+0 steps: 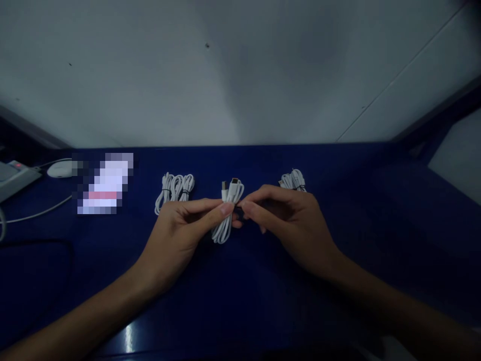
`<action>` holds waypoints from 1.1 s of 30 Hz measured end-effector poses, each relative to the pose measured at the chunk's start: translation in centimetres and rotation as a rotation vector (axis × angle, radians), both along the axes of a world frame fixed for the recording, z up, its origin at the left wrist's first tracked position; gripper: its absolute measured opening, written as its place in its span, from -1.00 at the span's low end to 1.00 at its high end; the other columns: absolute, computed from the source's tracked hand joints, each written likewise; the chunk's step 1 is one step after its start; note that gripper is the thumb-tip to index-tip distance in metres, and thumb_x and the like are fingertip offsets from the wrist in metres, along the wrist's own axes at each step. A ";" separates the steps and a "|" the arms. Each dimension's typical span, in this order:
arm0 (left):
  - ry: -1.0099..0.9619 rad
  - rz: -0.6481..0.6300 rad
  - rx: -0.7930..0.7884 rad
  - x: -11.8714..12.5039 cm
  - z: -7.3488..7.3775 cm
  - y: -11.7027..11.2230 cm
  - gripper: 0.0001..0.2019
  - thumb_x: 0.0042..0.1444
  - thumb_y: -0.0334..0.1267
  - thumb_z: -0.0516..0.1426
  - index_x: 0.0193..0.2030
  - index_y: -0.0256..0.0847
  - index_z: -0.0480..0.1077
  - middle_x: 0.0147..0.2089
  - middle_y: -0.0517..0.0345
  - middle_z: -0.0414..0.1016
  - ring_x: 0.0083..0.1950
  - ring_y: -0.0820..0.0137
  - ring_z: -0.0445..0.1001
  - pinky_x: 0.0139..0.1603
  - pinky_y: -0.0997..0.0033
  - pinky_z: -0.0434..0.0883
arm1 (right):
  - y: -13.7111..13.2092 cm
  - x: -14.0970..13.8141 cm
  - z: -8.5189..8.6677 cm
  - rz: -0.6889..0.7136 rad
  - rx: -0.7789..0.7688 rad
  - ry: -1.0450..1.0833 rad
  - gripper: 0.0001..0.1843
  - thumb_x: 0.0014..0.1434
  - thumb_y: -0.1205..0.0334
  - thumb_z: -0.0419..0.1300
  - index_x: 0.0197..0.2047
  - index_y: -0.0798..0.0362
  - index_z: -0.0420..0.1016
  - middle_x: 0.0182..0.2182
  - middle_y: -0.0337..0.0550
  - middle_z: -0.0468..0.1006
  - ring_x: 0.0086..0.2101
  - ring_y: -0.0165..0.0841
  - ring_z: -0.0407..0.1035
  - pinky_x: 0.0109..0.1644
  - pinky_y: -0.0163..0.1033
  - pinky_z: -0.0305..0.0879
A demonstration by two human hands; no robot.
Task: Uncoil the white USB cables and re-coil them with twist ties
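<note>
A folded white USB cable [222, 231] is gripped near its middle by my left hand [176, 235], thumb on top. Both of its plug ends point away from me, one showing a bare metal USB plug [224, 186]. Just right of the bundle, the thumb and forefinger of my right hand [296, 225] are pinched together on what looks like a thin black twist tie [237, 206], mostly hidden by the fingers. Beyond my left hand lie coiled white cables [176, 185] bound with black ties. Another tied white cable bundle [295, 179] lies behind my right hand, partly covered by it.
The blue table [240, 301] runs back to a pale wall [150, 75]. At the left are a blurred-out bright phone-like object [107, 183], a white rounded device [60, 169] and a power strip [18, 173] with a red light. Cords trail along that side.
</note>
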State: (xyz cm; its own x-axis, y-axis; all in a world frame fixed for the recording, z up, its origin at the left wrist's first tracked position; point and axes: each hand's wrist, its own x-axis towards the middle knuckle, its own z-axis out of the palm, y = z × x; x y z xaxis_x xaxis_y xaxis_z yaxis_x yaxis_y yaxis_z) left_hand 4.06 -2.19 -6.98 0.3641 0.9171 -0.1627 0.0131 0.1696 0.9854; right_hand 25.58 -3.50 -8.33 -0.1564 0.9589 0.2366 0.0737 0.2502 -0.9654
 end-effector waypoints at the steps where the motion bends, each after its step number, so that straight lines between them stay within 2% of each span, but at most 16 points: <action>1: 0.008 0.005 -0.001 0.0 0.0 0.0 -0.84 0.43 -0.24 0.32 -0.05 -0.06 0.80 -0.12 0.12 0.79 -0.10 0.34 0.65 0.02 0.41 0.51 | -0.1 0.0 0.0 -0.043 0.061 -0.052 -0.96 0.39 0.26 0.43 -0.12 0.01 0.76 -0.31 -0.25 0.71 -0.35 -0.42 0.57 -0.29 -0.29 0.47; 6: -0.013 -0.001 -0.025 0.0 -0.1 -0.1 -0.84 0.43 -0.24 0.32 -0.04 -0.05 0.80 -0.12 0.14 0.81 -0.09 0.35 0.69 0.00 0.45 0.53 | -0.2 -0.1 -0.5 -0.164 0.485 -0.321 -0.89 0.31 0.40 0.48 -0.11 0.09 0.70 -0.33 -0.21 0.64 -0.36 -0.43 0.49 -0.31 -0.27 0.43; 11: -0.059 -0.028 -0.060 0.0 -0.2 -0.2 -0.83 0.45 -0.19 0.32 -0.05 -0.08 0.80 -0.11 0.10 0.81 -0.11 0.34 0.69 0.04 0.39 0.54 | 0.1 -0.3 -0.8 -0.193 0.733 -0.382 -0.86 0.35 0.50 0.41 -0.23 0.11 0.63 -0.39 -0.14 0.65 -0.40 -0.40 0.46 -0.35 -0.25 0.43; 15: -0.133 -0.054 -0.123 0.2 -0.7 -0.2 -0.77 0.48 -0.11 0.28 -0.01 -0.12 0.78 0.02 0.03 0.79 -0.01 0.28 0.70 0.14 0.32 0.54 | 0.3 -0.5 -0.9 -0.224 0.884 -0.441 -0.78 0.33 0.57 0.39 -0.28 0.09 0.58 -0.42 -0.15 0.65 -0.42 -0.40 0.49 -0.38 -0.25 0.43; 20: -0.164 -0.064 -0.142 0.2 -1.2 -0.2 -0.75 0.51 -0.13 0.25 0.04 -0.14 0.76 0.07 -0.01 0.78 0.11 0.21 0.68 0.32 0.22 0.47 | 0.3 -0.5 -1.0 -0.205 0.941 -0.460 -0.81 0.28 0.60 0.42 -0.25 0.14 0.63 -0.41 -0.10 0.68 -0.42 -0.37 0.51 -0.37 -0.22 0.45; 23: -0.133 -0.056 -0.097 0.1 -1.1 -0.3 -0.78 0.50 -0.18 0.26 0.05 -0.13 0.77 0.04 0.02 0.78 0.11 0.21 0.68 0.32 0.24 0.47 | -0.1 -0.5 -0.9 -0.203 0.823 -0.376 -0.84 0.27 0.56 0.43 -0.26 0.13 0.67 -0.41 -0.10 0.68 -0.41 -0.36 0.50 -0.36 -0.20 0.45; 25: -0.106 -0.052 -0.066 0.1 -0.9 -0.3 -0.80 0.49 -0.19 0.27 0.02 -0.12 0.77 0.02 0.04 0.79 0.09 0.22 0.67 0.27 0.28 0.48 | -0.4 -0.5 -0.7 -0.197 0.613 -0.294 -0.85 0.29 0.48 0.45 -0.27 0.06 0.69 -0.40 -0.17 0.68 -0.43 -0.38 0.46 -0.39 -0.21 0.41; 27: -0.090 -0.050 -0.047 0.1 -0.7 -0.3 -0.80 0.48 -0.18 0.28 0.00 -0.10 0.78 0.01 0.06 0.78 0.07 0.24 0.66 0.22 0.31 0.49 | -0.6 -0.4 -0.4 -0.164 0.329 -0.202 -0.88 0.28 0.38 0.50 -0.28 0.00 0.70 -0.40 -0.22 0.68 -0.47 -0.40 0.45 -0.42 -0.22 0.37; 29: -0.078 -0.055 -0.028 0.1 -0.6 -0.3 -0.80 0.49 -0.17 0.27 -0.01 -0.09 0.78 0.01 0.08 0.77 0.02 0.28 0.65 0.17 0.33 0.49 | -0.6 -0.3 -0.1 -0.118 0.076 -0.097 -0.87 0.25 0.28 0.55 -0.30 -0.01 0.70 -0.39 -0.23 0.71 -0.48 -0.37 0.50 -0.43 -0.21 0.40; 31: -0.063 -0.064 -0.006 0.1 -0.5 -0.2 -0.78 0.50 -0.15 0.25 -0.02 -0.09 0.78 -0.02 0.10 0.77 -0.07 0.33 0.61 0.10 0.36 0.48 | -0.3 -0.1 0.1 -0.055 -0.084 0.015 -0.82 0.21 0.22 0.59 -0.29 0.00 0.68 -0.37 -0.20 0.74 -0.43 -0.31 0.59 -0.37 -0.19 0.48; 33: -0.048 -0.081 0.014 0.1 -0.5 -0.2 -0.76 0.52 -0.17 0.23 -0.03 -0.09 0.77 -0.06 0.11 0.75 -0.13 0.35 0.57 0.07 0.37 0.46 | 0.0 0.0 0.1 0.002 -0.158 0.101 -0.78 0.18 0.19 0.60 -0.27 0.01 0.66 -0.35 -0.18 0.74 -0.38 -0.27 0.64 -0.30 -0.17 0.55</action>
State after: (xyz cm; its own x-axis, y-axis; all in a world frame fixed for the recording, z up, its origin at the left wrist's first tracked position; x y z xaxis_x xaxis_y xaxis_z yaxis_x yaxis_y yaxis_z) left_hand 4.18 -2.35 -7.45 0.4443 0.8862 -0.1312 -0.0207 0.1565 0.9875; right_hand 25.62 -3.53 -8.22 -0.1414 0.9851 0.0978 -0.0256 0.0951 -0.9951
